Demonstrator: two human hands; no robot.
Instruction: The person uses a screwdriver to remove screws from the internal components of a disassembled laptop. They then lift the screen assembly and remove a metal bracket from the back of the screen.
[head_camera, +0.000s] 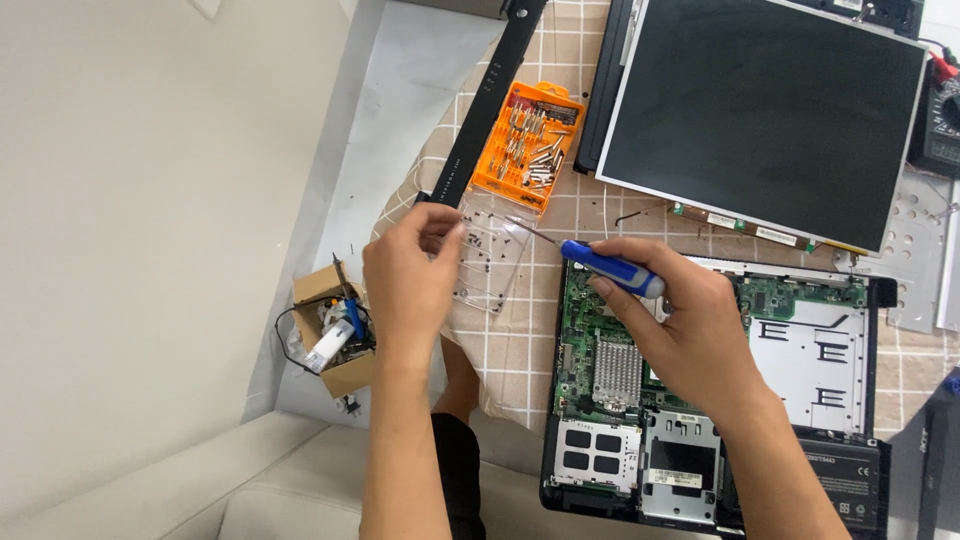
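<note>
The right hand (690, 325) grips a light, stiff screwdriver (590, 262) by its blue handle above the fragile laptop board (600, 340), tip over the clear screw tray (490, 250), which the left hand (410, 275) pinches at its rim beside the orange bit case (528, 145).

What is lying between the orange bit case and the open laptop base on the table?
In the head view, a clear plastic tray with small screws lies between the orange bit case and the laptop base, on the checked cloth.
</note>
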